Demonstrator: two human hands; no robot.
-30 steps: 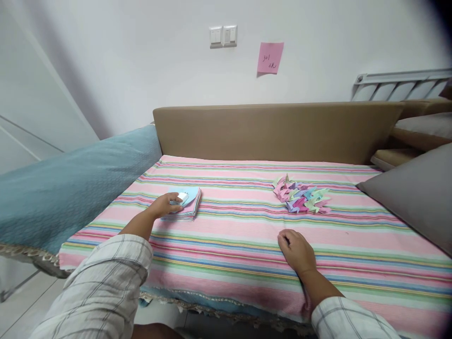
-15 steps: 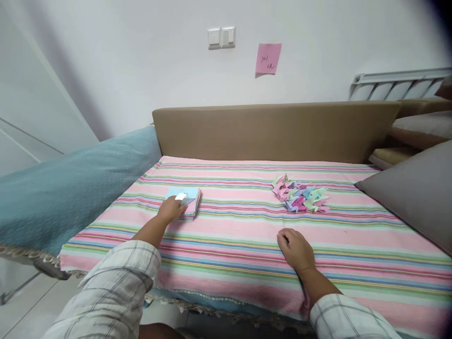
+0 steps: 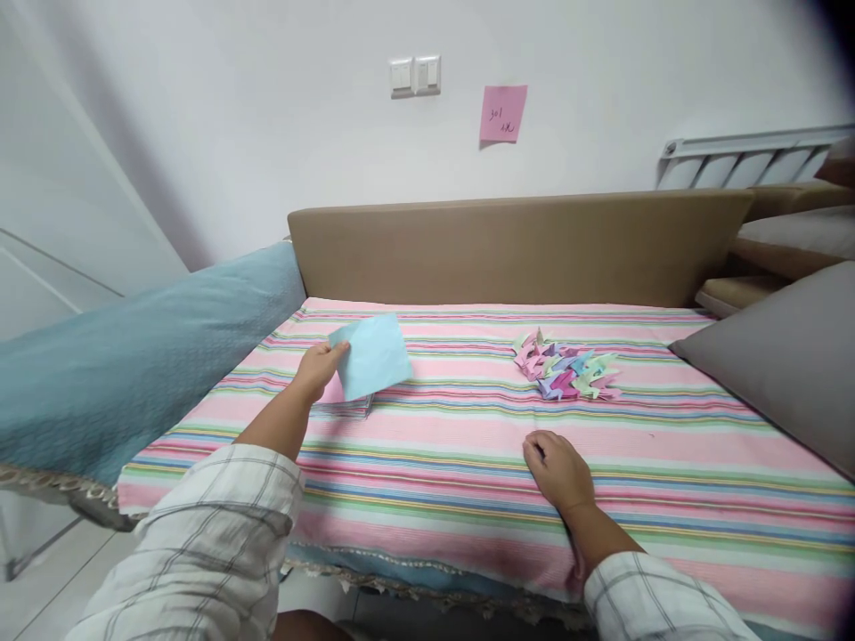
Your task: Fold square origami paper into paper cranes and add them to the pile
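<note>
My left hand (image 3: 321,367) pinches the left edge of a light blue square sheet of paper (image 3: 375,358), raised above a stack of coloured paper (image 3: 330,409). A pink sheet tops the part of the stack that shows; the blue sheet and my hand cover the rest. My right hand (image 3: 561,467) rests on the striped cloth (image 3: 454,499) with its fingers curled in and nothing seen in them. Beyond it lies a cluster of folded paper cranes (image 3: 566,367) in pink, purple, blue and green.
A brown padded backrest (image 3: 521,249) runs along the wall behind the cloth. To the left is a blue-covered armrest (image 3: 153,347); grey cushions (image 3: 781,356) lean in at the right. A pink note (image 3: 503,114) and light switches (image 3: 415,77) are on the wall.
My left hand has lifted the light blue sheet off the stack, uncovering a pink one. The sheet now spreads to the right of my fingers. My right hand stays in place.
</note>
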